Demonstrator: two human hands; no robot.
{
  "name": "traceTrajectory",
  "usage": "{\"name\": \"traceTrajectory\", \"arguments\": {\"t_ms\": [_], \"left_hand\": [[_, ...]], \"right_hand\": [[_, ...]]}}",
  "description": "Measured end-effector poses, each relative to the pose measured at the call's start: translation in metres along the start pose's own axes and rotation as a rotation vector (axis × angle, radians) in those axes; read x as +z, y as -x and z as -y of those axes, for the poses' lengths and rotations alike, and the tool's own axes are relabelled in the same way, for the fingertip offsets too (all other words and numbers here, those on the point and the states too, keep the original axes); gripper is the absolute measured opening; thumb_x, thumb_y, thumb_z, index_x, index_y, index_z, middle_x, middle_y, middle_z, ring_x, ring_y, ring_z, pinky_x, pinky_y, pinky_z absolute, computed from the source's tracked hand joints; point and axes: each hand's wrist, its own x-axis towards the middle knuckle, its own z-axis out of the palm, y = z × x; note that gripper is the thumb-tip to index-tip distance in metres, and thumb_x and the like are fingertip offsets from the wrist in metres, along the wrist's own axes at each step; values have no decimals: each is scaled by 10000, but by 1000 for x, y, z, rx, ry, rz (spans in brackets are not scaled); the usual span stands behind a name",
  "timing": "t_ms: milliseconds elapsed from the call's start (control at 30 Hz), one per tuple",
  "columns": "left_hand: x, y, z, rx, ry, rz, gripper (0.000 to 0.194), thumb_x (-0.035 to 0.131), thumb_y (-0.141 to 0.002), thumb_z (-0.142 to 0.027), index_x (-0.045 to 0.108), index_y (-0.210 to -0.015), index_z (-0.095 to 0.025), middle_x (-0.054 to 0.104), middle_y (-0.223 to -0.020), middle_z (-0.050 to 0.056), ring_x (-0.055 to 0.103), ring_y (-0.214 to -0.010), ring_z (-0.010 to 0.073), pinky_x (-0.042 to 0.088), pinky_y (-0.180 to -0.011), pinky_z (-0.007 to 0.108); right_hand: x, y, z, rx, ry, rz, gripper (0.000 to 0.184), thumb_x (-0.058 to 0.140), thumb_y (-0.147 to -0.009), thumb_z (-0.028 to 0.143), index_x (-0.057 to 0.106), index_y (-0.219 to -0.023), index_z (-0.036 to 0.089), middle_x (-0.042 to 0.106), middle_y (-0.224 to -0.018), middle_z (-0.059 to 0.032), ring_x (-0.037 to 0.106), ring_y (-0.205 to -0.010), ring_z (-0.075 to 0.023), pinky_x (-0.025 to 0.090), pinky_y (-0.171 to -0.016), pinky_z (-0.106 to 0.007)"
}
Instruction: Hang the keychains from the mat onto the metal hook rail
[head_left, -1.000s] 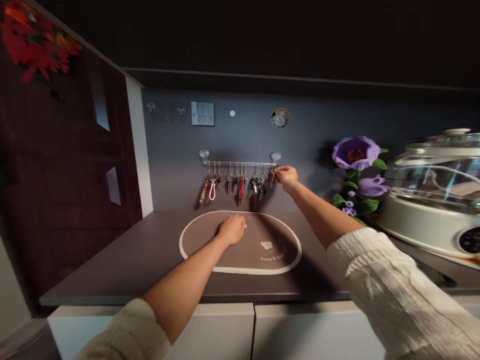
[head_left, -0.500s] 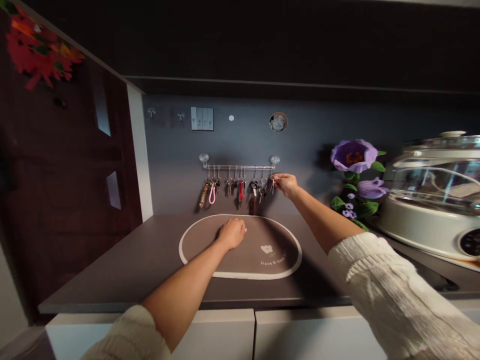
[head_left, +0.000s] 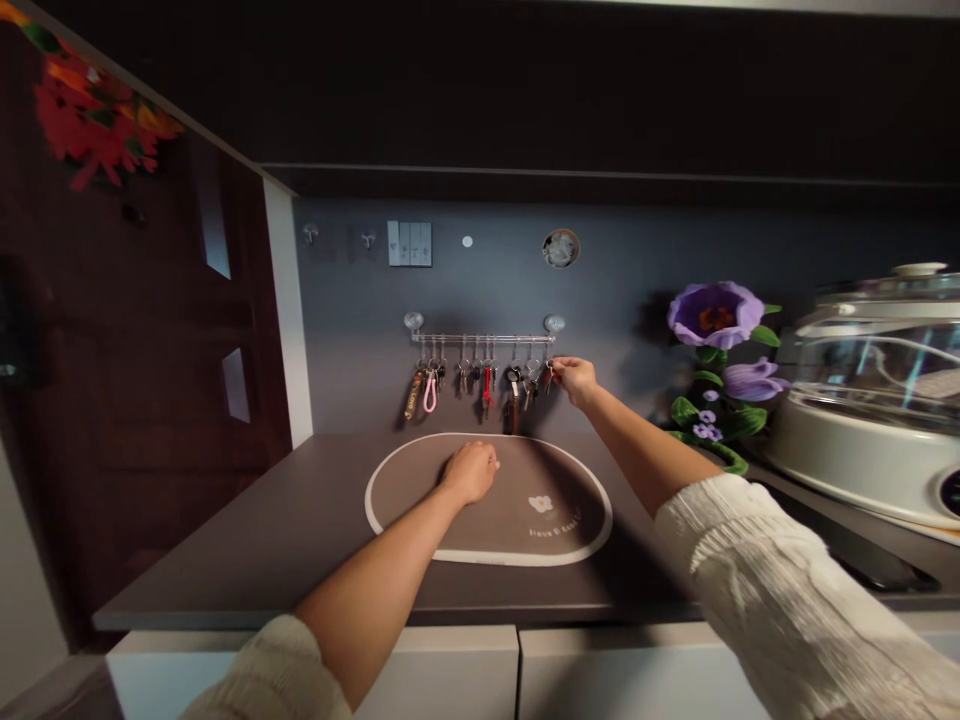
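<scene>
A dark counter (head_left: 247, 540) carries an oval, pale-rimmed mat (head_left: 409, 480) beneath a clear wall rail (head_left: 480, 339) hung with keys. A person's left hand (head_left: 471, 472) rests on the mat, fingers curled inward; whether they hold anything cannot be told. The right hand (head_left: 574, 380) pinches, thumb against fingers, a small key bunch (head_left: 549, 378) at the rail's right end, below the bar.

Cream knitted sleeves (head_left: 810, 600), thick textured cuffs (head_left: 694, 505), bare forearms (head_left: 390, 580)
</scene>
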Motion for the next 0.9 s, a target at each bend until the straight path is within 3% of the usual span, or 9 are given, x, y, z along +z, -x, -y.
{"name": "traceTrajectory", "arguments": {"t_ms": [267, 367, 467, 633, 767, 900], "left_hand": [[-5, 4, -2, -1, 30, -11, 189, 435, -818, -258, 605, -812, -176, 616, -955, 72, 553, -905, 172, 406, -798, 282], [-7, 7, -2, 11, 119, -82, 170, 439, -808, -223, 600, -840, -177, 610, -924, 56, 546, -874, 157, 405, -797, 278], [-11, 11, -4, -4, 306, -159, 257, 500, -769, -205, 552, -1019, -179, 597, -817, 24, 538, -795, 133, 414, -756, 263], [-44, 30, -13, 89, 701, -238, 689, 537, -751, -182, 202, -1353, -198, 552, -722, -34, 495, -633, 66, 410, -680, 205], [-74, 60, -13, 164, 722, -256, 863, 537, -751, -173, -33, -1398, -215, 567, -757, -28, 487, -649, 61, 402, -695, 205], [-78, 89, -2, 198, 648, -205, 940, 537, -749, -179, -162, -1377, -213, 570, -787, -28, 481, -647, 54, 398, -680, 196]], "right_hand": [[-3, 26, -3, 1, 225, 41, 166, 550, -659, 91, 516, -507, 149, 459, -428, 30, 394, -395, -55, 379, -454, -202], [-4, 49, 2, 37, 289, 42, 75, 568, -642, 80, 551, -616, 148, 466, -464, 35, 408, -416, -64, 384, -454, -210], [-5, 77, 12, 42, 313, 113, 194, 607, -625, 98, 582, -811, 148, 498, -538, 31, 428, -436, -75, 396, -452, -227], [-9, 125, 26, -27, 151, 380, 558, 646, -614, 156, 506, -1151, 213, 487, -580, 60, 429, -476, -68, 409, -497, -223], [-16, 164, 28, -126, 13, 523, 852, 649, -605, 151, 262, -1354, 279, 464, -540, 92, 435, -509, -74, 417, -555, -219], [-25, 199, 15, -212, 8, 559, 893, 641, -638, 203, 165, -1391, 260, 488, -572, 80, 431, -542, -80, 419, -585, -220]]}}
